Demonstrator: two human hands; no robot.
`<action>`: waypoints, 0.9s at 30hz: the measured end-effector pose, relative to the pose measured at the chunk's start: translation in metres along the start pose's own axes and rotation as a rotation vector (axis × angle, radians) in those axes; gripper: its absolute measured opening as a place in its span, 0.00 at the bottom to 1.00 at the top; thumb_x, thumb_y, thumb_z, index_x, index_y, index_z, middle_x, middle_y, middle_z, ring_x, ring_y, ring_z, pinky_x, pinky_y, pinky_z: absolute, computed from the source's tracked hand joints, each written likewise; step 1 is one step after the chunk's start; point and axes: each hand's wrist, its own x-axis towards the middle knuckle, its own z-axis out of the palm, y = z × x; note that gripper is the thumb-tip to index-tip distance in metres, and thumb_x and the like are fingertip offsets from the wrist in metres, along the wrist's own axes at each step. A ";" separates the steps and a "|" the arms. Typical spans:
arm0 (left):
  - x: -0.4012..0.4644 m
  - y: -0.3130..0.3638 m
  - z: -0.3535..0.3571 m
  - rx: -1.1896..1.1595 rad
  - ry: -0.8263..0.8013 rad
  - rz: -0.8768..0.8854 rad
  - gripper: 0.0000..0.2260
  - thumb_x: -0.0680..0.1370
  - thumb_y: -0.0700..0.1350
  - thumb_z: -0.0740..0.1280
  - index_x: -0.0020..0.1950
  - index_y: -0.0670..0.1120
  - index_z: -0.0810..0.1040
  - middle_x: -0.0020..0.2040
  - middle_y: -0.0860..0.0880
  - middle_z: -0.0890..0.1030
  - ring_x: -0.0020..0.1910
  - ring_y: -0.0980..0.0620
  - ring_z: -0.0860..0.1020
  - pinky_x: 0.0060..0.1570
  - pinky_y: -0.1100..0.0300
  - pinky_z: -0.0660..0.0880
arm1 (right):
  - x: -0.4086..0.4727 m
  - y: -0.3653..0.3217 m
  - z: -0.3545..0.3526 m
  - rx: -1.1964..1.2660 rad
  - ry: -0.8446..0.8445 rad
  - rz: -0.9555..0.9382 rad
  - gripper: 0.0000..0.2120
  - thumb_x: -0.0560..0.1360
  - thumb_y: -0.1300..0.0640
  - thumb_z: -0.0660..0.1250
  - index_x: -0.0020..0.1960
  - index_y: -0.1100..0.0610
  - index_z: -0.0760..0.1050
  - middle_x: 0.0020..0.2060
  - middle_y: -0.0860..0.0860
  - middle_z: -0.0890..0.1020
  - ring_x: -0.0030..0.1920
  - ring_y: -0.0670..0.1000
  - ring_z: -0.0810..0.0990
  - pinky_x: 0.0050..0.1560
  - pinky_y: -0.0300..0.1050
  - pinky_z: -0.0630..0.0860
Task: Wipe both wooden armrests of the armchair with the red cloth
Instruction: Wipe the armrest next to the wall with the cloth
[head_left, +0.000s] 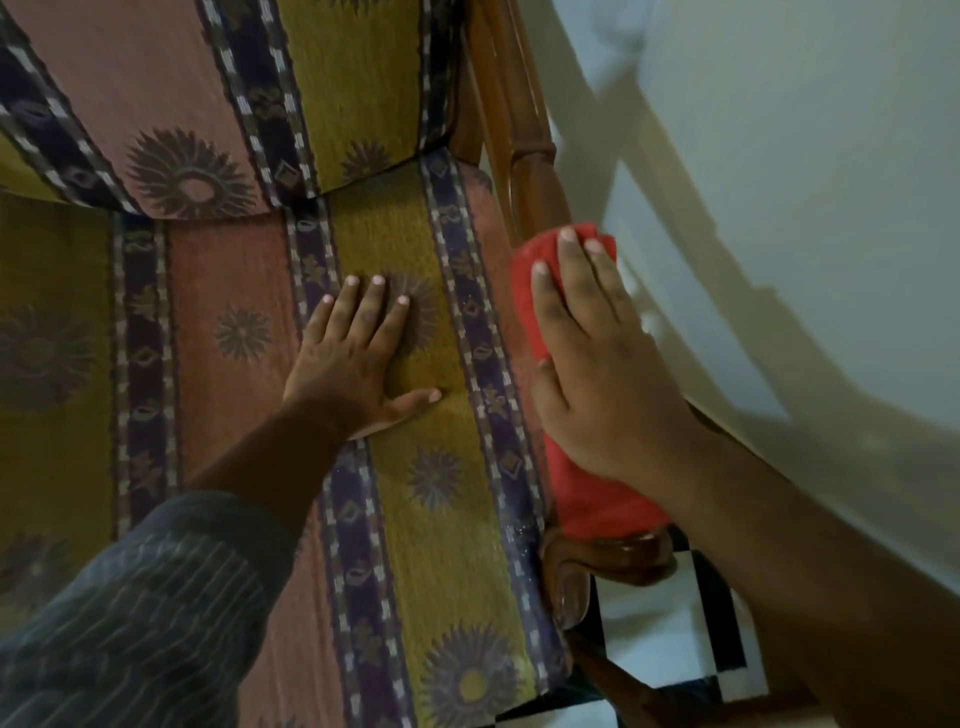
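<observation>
the right hand (592, 364) lies flat, fingers slightly spread, pressing the red cloth (587, 499) onto the right armrest (524, 171), whose near scrolled end shows past the cloth. the left hand (353, 358) rests spread and empty on the seat cushion (447, 509), left of the cloth.

Patterned seat cushion (441, 519) of the armchair, striped in ochre, pink and dark blue with sunburst motifs. Left hand (358, 358) pressed flat on it, fingers spread. Along the right edge, wooden armrest (524, 171), with red cloth (587, 493) draped over it under the right hand (597, 374).
</observation>
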 end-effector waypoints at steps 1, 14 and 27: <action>0.000 0.000 0.001 0.004 0.005 -0.001 0.51 0.69 0.81 0.44 0.82 0.48 0.46 0.82 0.42 0.48 0.81 0.39 0.45 0.78 0.41 0.44 | 0.008 0.001 0.000 -0.002 0.006 0.002 0.34 0.76 0.48 0.44 0.79 0.62 0.49 0.80 0.60 0.47 0.80 0.60 0.43 0.78 0.60 0.50; -0.013 0.008 -0.001 -0.021 0.001 -0.026 0.45 0.74 0.76 0.45 0.82 0.47 0.49 0.82 0.40 0.52 0.81 0.39 0.49 0.77 0.41 0.49 | -0.065 -0.002 0.012 0.124 0.018 0.021 0.33 0.78 0.51 0.51 0.80 0.60 0.46 0.81 0.57 0.46 0.80 0.57 0.40 0.78 0.57 0.50; -0.050 0.093 -0.100 -1.005 -0.237 -0.437 0.30 0.63 0.84 0.50 0.50 0.71 0.80 0.44 0.58 0.84 0.43 0.69 0.80 0.43 0.74 0.75 | -0.064 -0.011 -0.001 0.459 0.163 0.686 0.29 0.79 0.33 0.45 0.62 0.52 0.73 0.49 0.49 0.81 0.50 0.50 0.82 0.52 0.46 0.78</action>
